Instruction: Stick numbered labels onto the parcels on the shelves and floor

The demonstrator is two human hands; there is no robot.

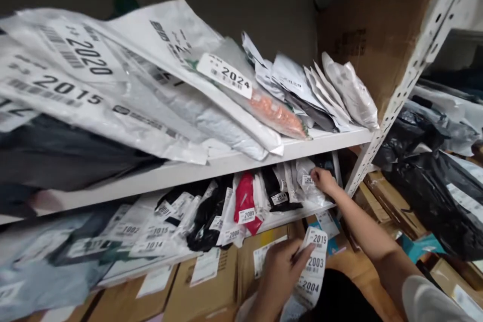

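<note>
My left hand pinches a strip of printed number labels, reading 2019, 2003 and 2004. On the lower shelf, at its right end, my right hand has its fingers closed at a clear plastic package. A label starting with 201 lies beside the fingertips; its last digit is unreadable. Just left of that package stands a black package labelled 2014. Farther left is a red package labelled 2009.
The upper shelf holds leaning white mailers and a clear bag labelled 2024. A perforated white post rises at right, near black bags. Cardboard boxes stand beneath the lower shelf.
</note>
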